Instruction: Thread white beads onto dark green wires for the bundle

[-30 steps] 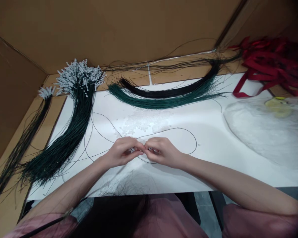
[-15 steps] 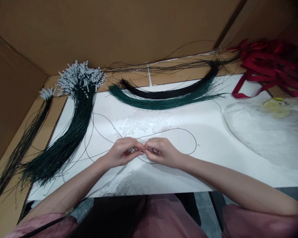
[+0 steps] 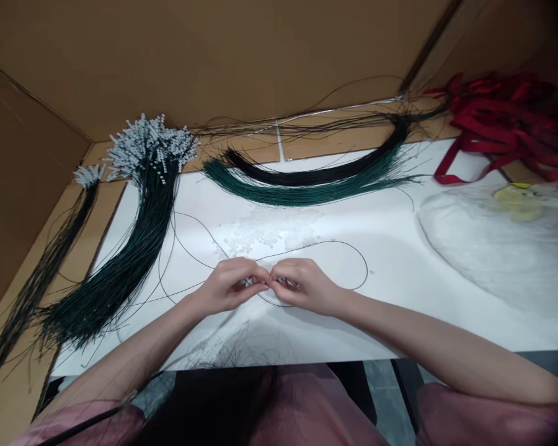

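Note:
My left hand and my right hand meet fingertip to fingertip over the white table. Both pinch a thin dark cord that loops out to the right and trails off to the left. Something small and pale sits between the fingertips; what it is stays hidden. A scatter of small clear beads lies just beyond my hands.
A thick bundle of dark green cords with white bead tips lies at the left, a thinner one beside it. Green and black cord bundles curve across the back. Red ribbons and a clear plastic bag sit at right. Cardboard walls surround the table.

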